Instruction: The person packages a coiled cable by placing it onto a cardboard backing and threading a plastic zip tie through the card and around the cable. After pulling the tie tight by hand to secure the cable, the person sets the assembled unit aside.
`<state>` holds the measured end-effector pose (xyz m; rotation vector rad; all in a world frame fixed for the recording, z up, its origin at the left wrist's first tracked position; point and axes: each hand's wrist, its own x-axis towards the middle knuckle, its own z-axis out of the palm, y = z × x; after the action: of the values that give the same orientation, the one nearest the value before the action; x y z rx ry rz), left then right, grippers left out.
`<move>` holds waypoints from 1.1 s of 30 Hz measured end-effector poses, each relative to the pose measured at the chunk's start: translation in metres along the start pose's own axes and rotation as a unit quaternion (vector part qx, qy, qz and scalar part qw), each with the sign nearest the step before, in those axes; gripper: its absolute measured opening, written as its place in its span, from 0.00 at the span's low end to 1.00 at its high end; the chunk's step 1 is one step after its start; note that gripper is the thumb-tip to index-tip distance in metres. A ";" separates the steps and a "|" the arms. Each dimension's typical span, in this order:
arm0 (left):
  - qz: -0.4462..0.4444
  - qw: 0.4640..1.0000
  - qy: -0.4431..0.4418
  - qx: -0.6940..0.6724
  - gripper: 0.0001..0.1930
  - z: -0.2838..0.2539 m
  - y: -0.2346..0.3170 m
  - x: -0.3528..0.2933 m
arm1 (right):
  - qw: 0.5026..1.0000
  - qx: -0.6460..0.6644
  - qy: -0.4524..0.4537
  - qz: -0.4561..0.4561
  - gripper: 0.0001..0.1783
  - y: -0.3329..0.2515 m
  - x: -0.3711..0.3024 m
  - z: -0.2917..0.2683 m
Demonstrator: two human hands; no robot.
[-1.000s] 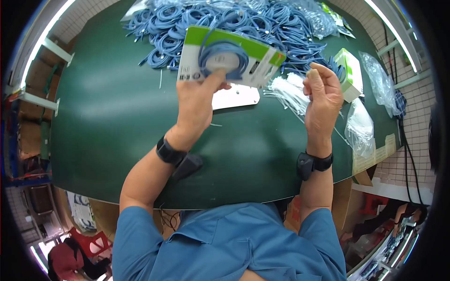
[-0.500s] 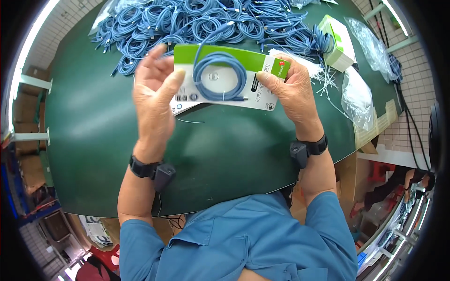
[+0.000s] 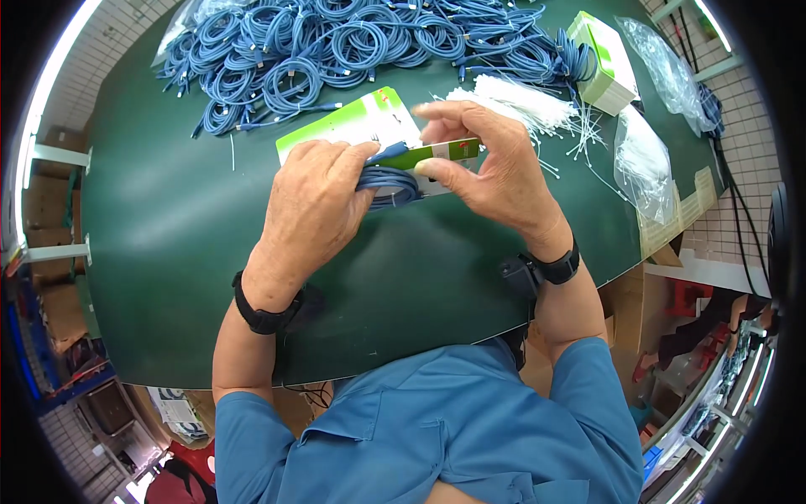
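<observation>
A coil of blue USB cable (image 3: 390,186) hangs on a green and white backing card (image 3: 457,151), which is tilted so that it shows nearly edge-on. My left hand (image 3: 315,197) is closed round the left part of card and coil, hiding that end. At the card's right end is my right hand (image 3: 499,160), its thumb against the near side and its curved fingers reaching behind. Beneath and beyond them, more green and white card (image 3: 348,122) lies on the table, partly covered by my left hand.
Many coiled blue cables (image 3: 336,42) are heaped along the far side of the green table (image 3: 185,277). White cable ties (image 3: 516,101) lie loose right of centre. A stack of green and white cards (image 3: 604,67) stands beyond them, beside clear plastic bags (image 3: 645,164).
The card has tipped from facing me to nearly edge-on. My left hand, formerly loose beside it, has moved right and closed over the coil. The card lying underneath now shows more.
</observation>
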<state>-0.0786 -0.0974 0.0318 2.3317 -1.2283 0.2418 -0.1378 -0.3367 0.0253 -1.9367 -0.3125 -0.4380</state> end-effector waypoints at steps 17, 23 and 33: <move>0.022 0.991 0.087 -0.098 0.24 0.016 -0.005 -0.014 | 0.969 -0.193 -0.064 -0.139 0.14 -0.001 -0.002 0.010; 0.043 0.985 0.127 -0.113 0.21 0.021 -0.011 -0.017 | 0.969 -0.195 -0.053 -0.146 0.15 0.004 -0.002 0.014; 0.117 0.977 0.164 -0.070 0.19 0.026 -0.016 -0.018 | 0.970 -0.179 -0.063 -0.153 0.15 0.002 -0.003 0.015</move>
<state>-0.0781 -0.0899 -0.0031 1.9321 -1.3017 0.5750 -0.1375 -0.3241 0.0164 -2.2839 -0.6577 -0.6064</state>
